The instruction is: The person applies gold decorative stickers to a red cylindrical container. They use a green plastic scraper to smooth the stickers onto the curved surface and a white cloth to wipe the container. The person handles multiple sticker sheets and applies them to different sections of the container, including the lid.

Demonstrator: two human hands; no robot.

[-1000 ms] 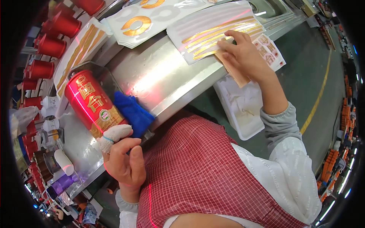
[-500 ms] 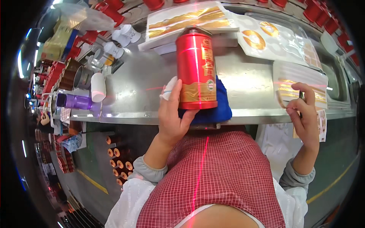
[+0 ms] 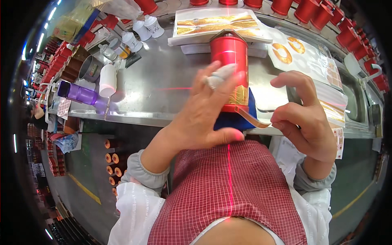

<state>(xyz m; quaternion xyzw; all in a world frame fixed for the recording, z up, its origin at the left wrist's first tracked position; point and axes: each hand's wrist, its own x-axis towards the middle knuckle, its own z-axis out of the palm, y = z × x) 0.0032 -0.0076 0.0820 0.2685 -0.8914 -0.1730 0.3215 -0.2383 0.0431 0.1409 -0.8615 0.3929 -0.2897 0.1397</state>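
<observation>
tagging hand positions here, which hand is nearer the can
Left. The left hand is at the can's left side, partly in front of it; the right hand is apart, to its right, pinching the strip.

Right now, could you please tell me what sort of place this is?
Likely a factory workshop: red cylindrical containers line up beyond a shiny metal bench, which holds a white sheet of gold ring-like stickers.
</observation>
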